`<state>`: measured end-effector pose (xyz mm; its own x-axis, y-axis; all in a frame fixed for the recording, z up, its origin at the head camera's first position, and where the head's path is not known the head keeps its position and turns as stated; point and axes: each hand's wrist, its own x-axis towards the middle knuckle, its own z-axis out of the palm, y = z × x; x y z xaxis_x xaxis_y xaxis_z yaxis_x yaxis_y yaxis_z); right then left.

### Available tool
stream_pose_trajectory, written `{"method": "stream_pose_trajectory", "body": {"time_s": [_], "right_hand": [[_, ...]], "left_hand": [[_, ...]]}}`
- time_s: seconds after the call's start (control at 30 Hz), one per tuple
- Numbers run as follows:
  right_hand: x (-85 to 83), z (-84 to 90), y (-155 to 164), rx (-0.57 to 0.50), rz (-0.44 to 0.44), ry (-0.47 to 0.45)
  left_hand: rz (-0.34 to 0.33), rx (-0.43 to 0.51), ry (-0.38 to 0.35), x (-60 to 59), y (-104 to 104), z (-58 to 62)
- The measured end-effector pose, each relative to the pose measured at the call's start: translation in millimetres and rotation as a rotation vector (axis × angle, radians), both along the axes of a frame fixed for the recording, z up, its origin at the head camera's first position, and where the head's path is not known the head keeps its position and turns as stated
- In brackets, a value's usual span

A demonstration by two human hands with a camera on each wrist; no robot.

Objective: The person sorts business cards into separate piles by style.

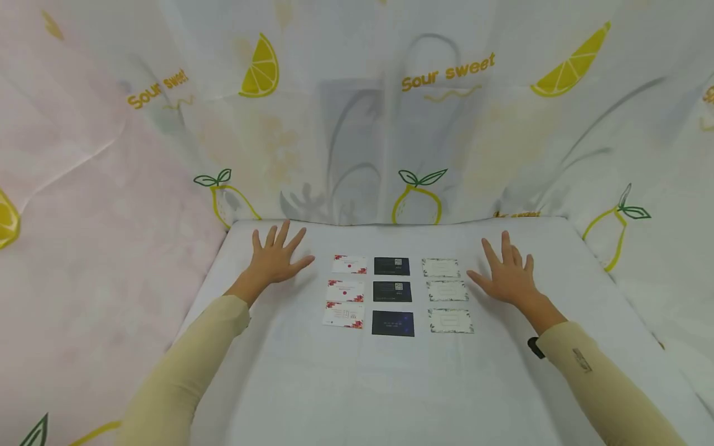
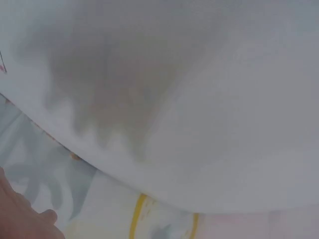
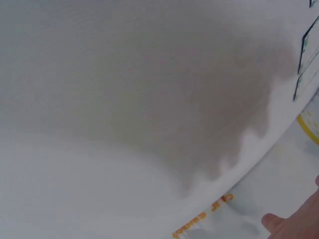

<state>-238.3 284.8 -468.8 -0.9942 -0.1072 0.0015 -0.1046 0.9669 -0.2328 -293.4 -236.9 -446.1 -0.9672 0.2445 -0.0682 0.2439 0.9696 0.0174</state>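
Nearest the person, two pale sleeves reach onto the white table [image 1: 312, 384]. Beyond them nine cards lie in a three-by-three grid: a column of white cards with red print [image 1: 344, 290] on the left, dark cards [image 1: 392, 291] in the middle, green-bordered cards [image 1: 447, 291] on the right. The left hand [image 1: 274, 257] lies flat just left of the grid, fingers spread wide, holding nothing; the right hand [image 1: 506, 275] does likewise just right of it. Behind hangs a lemon-printed curtain [image 1: 424, 124].
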Motion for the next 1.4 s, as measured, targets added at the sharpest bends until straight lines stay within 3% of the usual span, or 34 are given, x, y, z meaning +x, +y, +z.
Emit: {"method": "stream_pose_trajectory", "body": {"time_s": [0.3,0.63,0.97,1.2,1.4], "right_hand": [[-14.2,0.4,-34.2,0.01,0.064,0.021],[-24.3,6.5,-95.5,-0.008,0.135,0.0],[-40.2,2.8,-141.6,-0.025,0.177,-0.005],[-42.2,8.7,-167.3,-0.091,0.264,0.015],[-46.2,4.3,-185.8,-0.172,0.269,0.021]], "left_hand": [[-0.014,0.006,0.006,-1.8,13.2,-2.3],[-0.074,0.118,0.081,-10.8,31.0,-1.8],[-0.079,0.187,-0.043,-15.1,45.8,-9.4],[-0.091,0.249,-0.01,-21.1,53.2,-12.2],[-0.105,0.28,-0.083,-22.8,59.4,-18.9]]}}
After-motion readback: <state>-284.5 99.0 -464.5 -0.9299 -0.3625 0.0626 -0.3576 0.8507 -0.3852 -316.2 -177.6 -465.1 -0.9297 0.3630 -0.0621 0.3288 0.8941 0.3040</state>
